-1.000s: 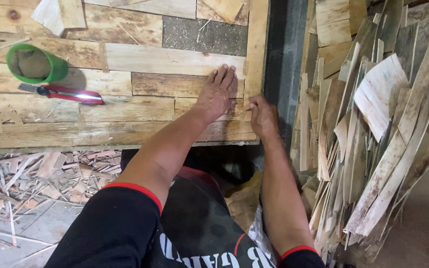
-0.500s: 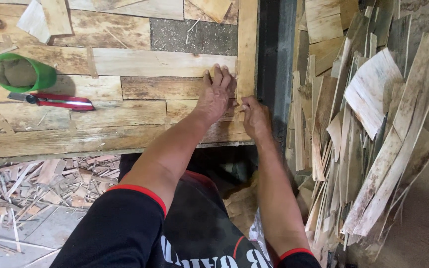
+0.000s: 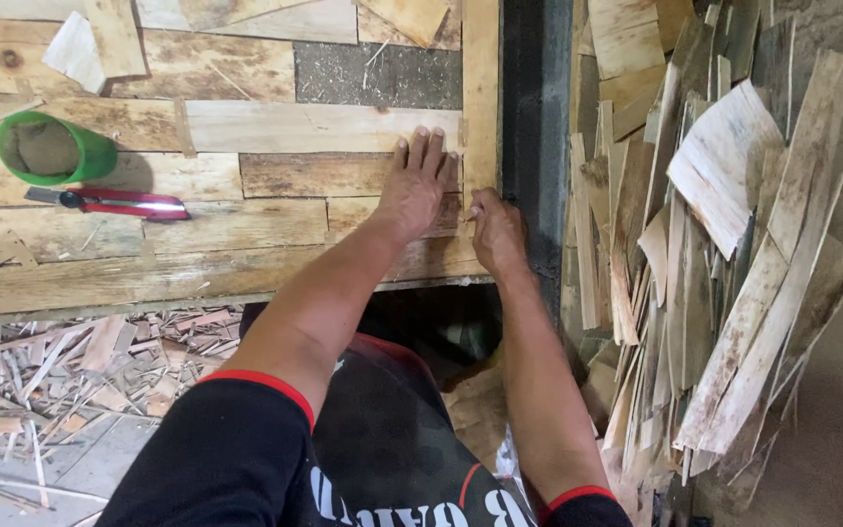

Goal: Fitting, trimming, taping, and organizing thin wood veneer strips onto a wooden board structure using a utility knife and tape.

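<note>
At the far left of the plank-covered wooden tabletop [image 3: 246,259] stands a round green plastic cup [image 3: 48,148], upright with a brownish fill, and just below it lies a red-handled utility knife [image 3: 114,202], flat and parallel to the boards; both sit well apart from the hands, seemingly parked within reach but out of the working patch. Under the tabletop's front edge, a litter of pale wood slivers and offcuts [image 3: 70,376] covers the floor.

Moving right, the left hand [image 3: 414,190] lies palm down with its fingers spread and together flat on a short brown wooden veneer strip [image 3: 319,175], apparently pressing it into place among its neighbours. The strip is rough-grained, darker than the pale board above it, and runs lengthwise up to the vertical pale wooden edge board [image 3: 480,127].

Just beside it, the right hand [image 3: 496,229] is curled, fingertips pinched at the seam between the strips and the edge board; whether it grips anything small I cannot tell.

Farthest right, a leaning heap of thin pale wood sheets [image 3: 724,254] stands stacked on edge, near enough to draw from.
</note>
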